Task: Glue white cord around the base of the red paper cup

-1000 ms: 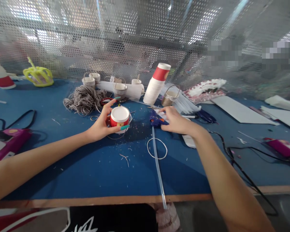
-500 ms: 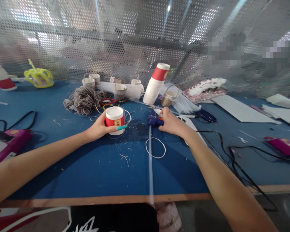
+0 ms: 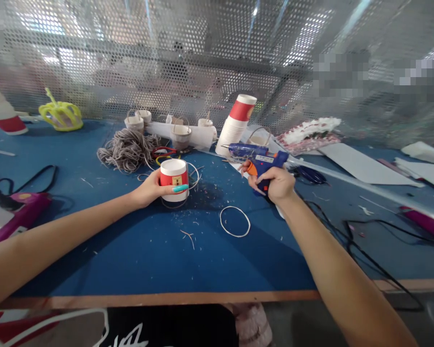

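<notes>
My left hand (image 3: 150, 191) is wrapped round a red and white paper cup (image 3: 173, 167), which is upside down on the blue table. A loop of thin white cord sticks out at the cup's right side. In my right hand (image 3: 280, 185) is a blue glue gun (image 3: 262, 161) with an orange trigger, raised above the table, its nozzle pointing left. A long clear glue stick (image 3: 347, 179) runs out of its back end to the right. Between my hands a white cord ring (image 3: 235, 221) lies flat on the table.
Behind the cup are a heap of grey cord (image 3: 128, 149), small cord-wrapped baskets (image 3: 181, 137) and a leaning stack of paper cups (image 3: 235, 125). A magenta glue gun (image 3: 20, 214) lies at left, another (image 3: 423, 219) at right. Black cables (image 3: 369, 260) cross the right side.
My right hand has lifted the blue glue gun and turned it, so its nozzle points left and the glue stick trails right instead of toward me. My left hand stays on the cup.
</notes>
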### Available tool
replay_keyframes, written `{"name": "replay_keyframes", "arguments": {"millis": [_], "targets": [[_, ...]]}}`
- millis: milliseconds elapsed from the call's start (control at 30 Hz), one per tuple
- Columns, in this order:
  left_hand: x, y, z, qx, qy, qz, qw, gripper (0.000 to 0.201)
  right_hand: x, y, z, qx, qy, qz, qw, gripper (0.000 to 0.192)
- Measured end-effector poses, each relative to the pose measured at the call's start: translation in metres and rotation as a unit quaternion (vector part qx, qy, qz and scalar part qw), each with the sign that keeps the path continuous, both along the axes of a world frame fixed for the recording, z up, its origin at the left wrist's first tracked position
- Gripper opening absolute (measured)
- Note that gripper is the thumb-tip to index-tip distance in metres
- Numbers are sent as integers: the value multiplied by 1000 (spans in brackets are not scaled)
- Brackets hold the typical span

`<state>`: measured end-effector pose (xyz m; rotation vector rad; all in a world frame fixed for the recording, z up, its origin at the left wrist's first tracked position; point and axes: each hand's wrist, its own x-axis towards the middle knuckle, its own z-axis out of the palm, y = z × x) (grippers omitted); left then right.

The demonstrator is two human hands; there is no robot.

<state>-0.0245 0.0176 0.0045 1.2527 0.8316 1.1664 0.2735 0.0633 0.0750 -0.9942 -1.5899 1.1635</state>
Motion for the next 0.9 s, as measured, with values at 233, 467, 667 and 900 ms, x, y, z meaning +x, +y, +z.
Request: {"name": "replay_keyframes", "arguments": {"millis": [233, 467, 667, 900], "targets": [[-4, 2, -3, 1, -25, -57, 998, 53, -21, -18, 8, -121, 70, 156, 978, 22], [-1, 1, -1, -1, -23, -36, 999, 54, -34, -30, -4, -127, 83, 209, 966, 34], [-1, 3, -7, 48, 24, -9, 998, 59, -41, -44, -11, -85, 70, 189, 976, 28], [5, 7, -6, 160, 54, 104, 980, 91, -49, -51, -17, -49, 66, 129, 988, 36]]}}
